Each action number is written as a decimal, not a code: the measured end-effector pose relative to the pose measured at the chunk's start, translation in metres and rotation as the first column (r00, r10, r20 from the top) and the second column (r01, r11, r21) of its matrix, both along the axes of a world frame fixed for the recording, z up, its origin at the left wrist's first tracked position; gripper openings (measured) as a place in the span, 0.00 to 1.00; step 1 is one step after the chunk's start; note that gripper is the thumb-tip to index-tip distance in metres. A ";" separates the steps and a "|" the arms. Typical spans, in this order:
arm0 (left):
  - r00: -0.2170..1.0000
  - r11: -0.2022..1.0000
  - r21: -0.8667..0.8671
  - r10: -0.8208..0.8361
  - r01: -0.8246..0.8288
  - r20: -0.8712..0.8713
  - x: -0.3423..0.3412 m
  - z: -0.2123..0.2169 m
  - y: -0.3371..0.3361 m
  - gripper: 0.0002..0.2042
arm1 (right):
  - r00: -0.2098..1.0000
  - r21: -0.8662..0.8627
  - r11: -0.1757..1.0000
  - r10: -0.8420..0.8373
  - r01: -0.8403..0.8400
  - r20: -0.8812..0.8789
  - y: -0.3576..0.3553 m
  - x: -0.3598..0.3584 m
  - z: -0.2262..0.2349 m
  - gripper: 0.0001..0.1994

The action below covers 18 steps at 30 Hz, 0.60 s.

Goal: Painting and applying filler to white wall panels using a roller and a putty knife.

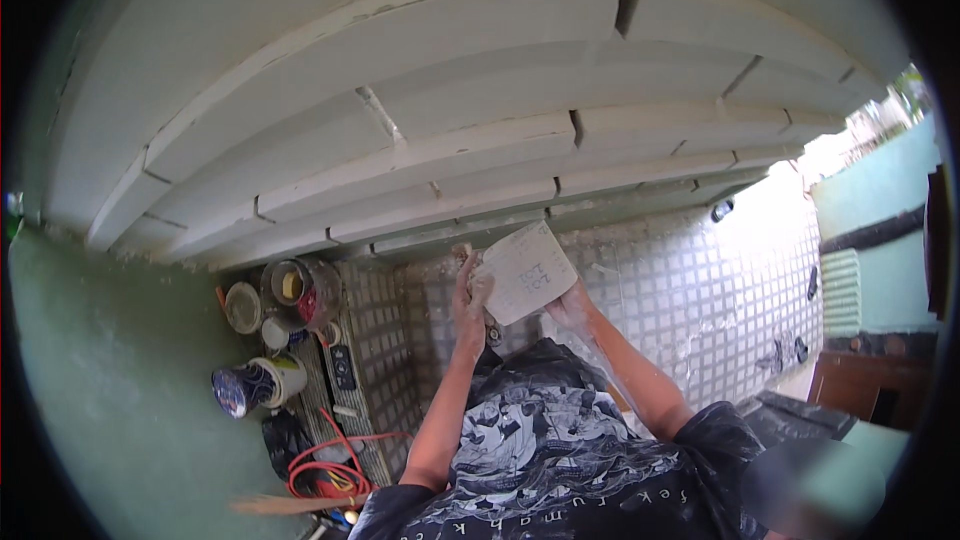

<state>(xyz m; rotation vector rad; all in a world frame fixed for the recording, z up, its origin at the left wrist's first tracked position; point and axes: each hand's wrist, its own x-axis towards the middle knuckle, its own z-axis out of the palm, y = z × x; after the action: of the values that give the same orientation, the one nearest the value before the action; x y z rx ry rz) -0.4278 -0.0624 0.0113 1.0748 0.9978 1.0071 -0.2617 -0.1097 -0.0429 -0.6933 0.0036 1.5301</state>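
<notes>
In front of my body, both hands hold a pale, nearly square sheet of sandpaper (528,275), its printed back turned up and tilted. My left hand (471,302) grips its left edge, with the fingers pointing away from me. Against those fingertips is a small beige piece (464,252), too small to make out. The lower right corner is pinched by my right hand (570,306), whose fingers partly go out of sight under the sheet. White dust coats both hands and my right forearm.
Whitish stepped ledges (480,155) with dark gaps run across the far side. At left, a bench (362,370) carries a clear tub (318,285), a white bucket (285,378) and a coiled red hose (310,465). Dusty checked tiles (680,290) cover the floor; a brown cabinet (850,385) stands at right.
</notes>
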 end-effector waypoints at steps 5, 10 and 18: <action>0.955 0.961 -0.006 -0.275 0.277 0.112 -0.020 -0.021 0.015 0.35 | 0.705 0.088 0.983 -0.178 0.162 0.686 -0.003 -0.021 0.014 0.21; 0.920 0.927 -0.170 -0.359 0.334 -0.154 -0.037 -0.008 0.039 0.13 | -0.142 0.145 0.977 -0.123 0.156 0.982 -0.023 -0.028 -0.003 0.27; 0.805 0.771 -0.275 -0.593 0.574 0.018 -0.031 0.009 0.031 0.15 | -0.416 -0.029 0.997 0.057 0.074 0.908 -0.063 -0.076 0.058 0.31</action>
<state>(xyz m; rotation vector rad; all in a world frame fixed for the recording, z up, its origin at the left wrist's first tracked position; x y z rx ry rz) -0.4583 -0.0314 0.0198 1.0975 0.7472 0.3099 -0.3375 -0.1727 0.0152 -1.9704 -1.3750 0.2633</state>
